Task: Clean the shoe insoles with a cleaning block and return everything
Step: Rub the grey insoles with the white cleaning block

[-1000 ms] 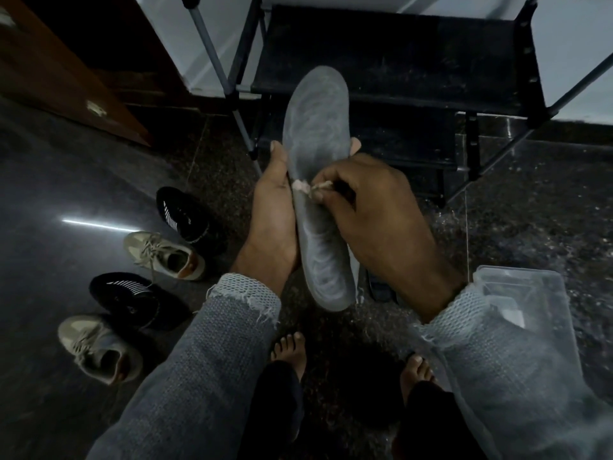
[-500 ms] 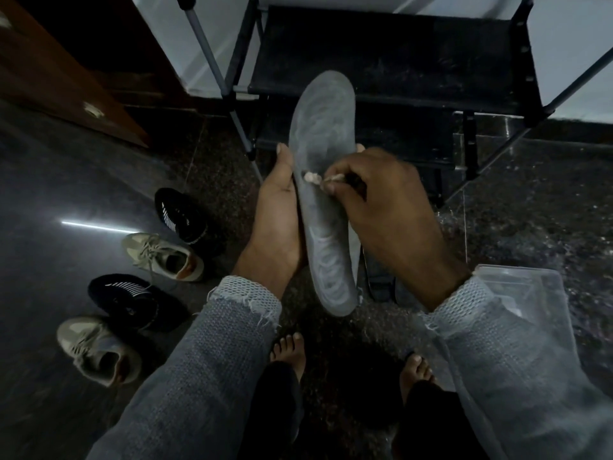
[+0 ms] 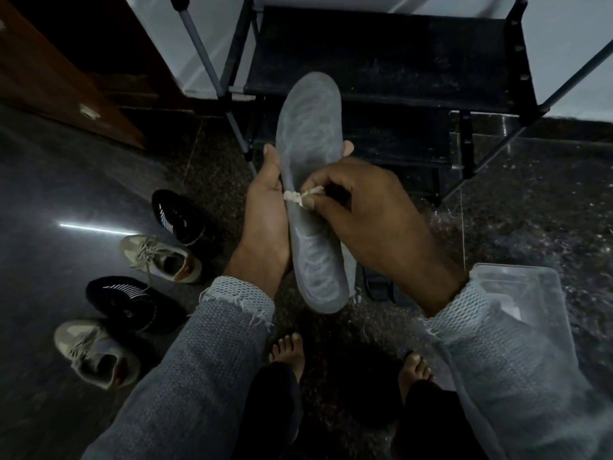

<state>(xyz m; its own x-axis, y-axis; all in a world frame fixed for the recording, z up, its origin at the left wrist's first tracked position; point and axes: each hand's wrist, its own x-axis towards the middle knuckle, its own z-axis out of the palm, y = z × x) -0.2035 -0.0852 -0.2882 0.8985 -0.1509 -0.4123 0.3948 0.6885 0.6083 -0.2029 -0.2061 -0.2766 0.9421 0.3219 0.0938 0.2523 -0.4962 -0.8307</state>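
Note:
A grey shoe insole (image 3: 310,134) stands almost upright in mid-air, toe end up, before the rack. My left hand (image 3: 265,217) grips its left edge at the middle, fingertips showing behind the right edge. My right hand (image 3: 368,210) pinches a small pale cleaning block (image 3: 293,196) between thumb and fingers. The block presses on the insole's left side, close to my left thumb. Pale rub marks cover the insole's surface.
Several shoes lie on the dark floor at left: two black ones (image 3: 175,214) (image 3: 132,300) and two beige ones (image 3: 162,257) (image 3: 96,353). A black shoe rack (image 3: 381,61) stands ahead. A clear plastic box (image 3: 517,293) sits at right. My bare feet (image 3: 288,350) are below.
The block slid up and right over the insole, then back down toward its left edge. The insole tilted slightly in my left hand.

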